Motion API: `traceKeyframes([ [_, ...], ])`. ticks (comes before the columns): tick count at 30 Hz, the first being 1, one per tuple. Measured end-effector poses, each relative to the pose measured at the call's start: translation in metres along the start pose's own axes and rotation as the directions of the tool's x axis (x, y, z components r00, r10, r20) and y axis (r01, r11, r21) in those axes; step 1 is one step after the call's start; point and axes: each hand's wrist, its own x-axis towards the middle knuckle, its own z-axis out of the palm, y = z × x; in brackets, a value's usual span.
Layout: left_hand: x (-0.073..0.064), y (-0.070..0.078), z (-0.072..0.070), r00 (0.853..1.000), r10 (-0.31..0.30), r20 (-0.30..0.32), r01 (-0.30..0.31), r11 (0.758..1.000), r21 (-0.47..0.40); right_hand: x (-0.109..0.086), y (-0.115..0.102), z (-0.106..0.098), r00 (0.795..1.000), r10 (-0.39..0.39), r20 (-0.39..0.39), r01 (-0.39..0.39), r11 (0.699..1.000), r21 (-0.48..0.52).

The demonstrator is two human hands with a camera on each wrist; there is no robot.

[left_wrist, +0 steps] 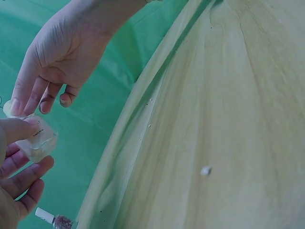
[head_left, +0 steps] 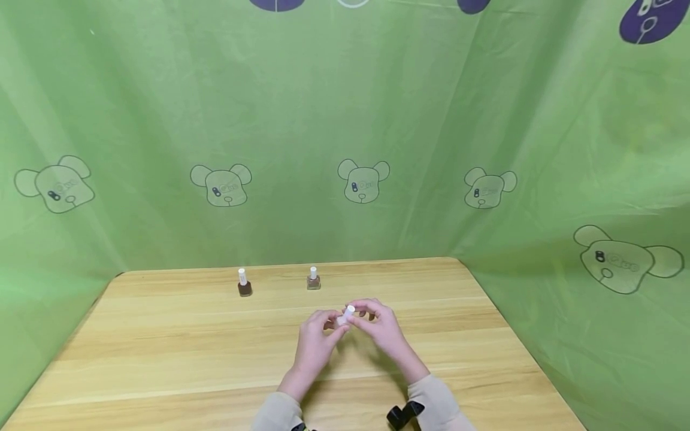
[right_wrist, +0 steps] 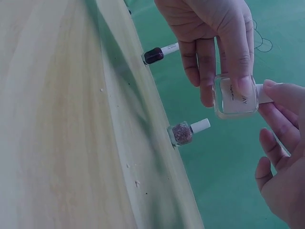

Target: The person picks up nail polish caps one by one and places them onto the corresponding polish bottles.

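Between both hands, above the table, is a clear glass nail polish bottle with pale polish and a white cap. My left hand pinches the glass body between thumb and fingers. The thumb and fingers of my right hand grip the white cap. In the right wrist view the cap sits against the bottle's neck; whether it is loosened I cannot tell. The left wrist view shows the bottle tilted, my left hand around its body and my right hand at the cap.
Toward the table's back edge stand a dark nail polish bottle on the left and a brownish, glittery one nearer the middle, both white-capped. A green printed curtain surrounds the wooden table at the back and sides.
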Motion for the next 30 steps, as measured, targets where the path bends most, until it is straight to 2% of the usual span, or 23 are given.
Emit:
traceKeyframes([
  [2,0.000,0.001,0.000,1.000,-0.014,0.006,0.014,1.000,-0.006,0.001,0.000,-0.001,1.000,0.005,0.005,-0.005,1.000,0.008],
  [9,0.003,0.002,0.000,0.999,-0.033,0.005,0.033,0.999,-0.022,0.011,0.038,0.001,0.999,-0.035,-0.005,0.035,0.999,0.003],
  [14,0.005,0.003,0.000,0.999,-0.046,-0.007,0.046,0.998,-0.032,0.015,0.036,-0.007,0.999,-0.042,-0.009,0.042,0.999,-0.003],
  [19,0.008,0.004,0.001,0.998,-0.055,-0.023,0.054,0.997,-0.047,0.014,0.017,-0.022,0.997,-0.069,-0.017,0.069,0.998,-0.011],
  [24,0.012,0.003,0.006,0.997,-0.074,-0.033,0.071,0.994,-0.081,0.012,0.009,-0.041,0.994,-0.084,-0.074,0.085,0.996,0.002],
  [27,0.017,0.003,0.012,0.996,-0.073,-0.042,0.068,0.993,-0.099,0.011,0.013,-0.051,0.990,-0.062,-0.128,0.065,0.998,0.024],
  [30,0.023,0.003,0.019,0.996,-0.068,-0.050,0.062,0.992,-0.112,0.013,0.021,-0.062,0.985,-0.001,-0.175,0.011,0.998,0.059],
])
